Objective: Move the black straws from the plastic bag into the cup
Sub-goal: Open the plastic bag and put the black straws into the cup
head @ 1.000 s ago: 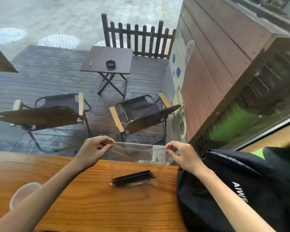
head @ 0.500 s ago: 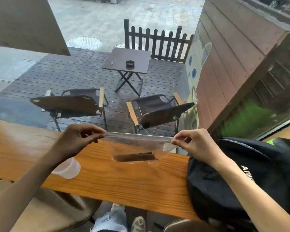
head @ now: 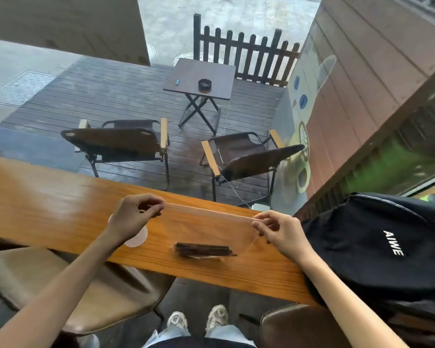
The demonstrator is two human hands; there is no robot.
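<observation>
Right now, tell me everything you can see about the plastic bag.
The plastic bag is clear, thin and soft-looking, held up over the wooden counter. The left hand pinches one top corner and the right hand pinches the other, stretching the top edge taut. The black straws lie bundled crosswise in its sagging bottom. Whether the bottom touches the counter cannot be told.

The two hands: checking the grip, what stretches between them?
Head view: the clear plastic bag's top edge, pinched by left hand and right hand.
</observation>
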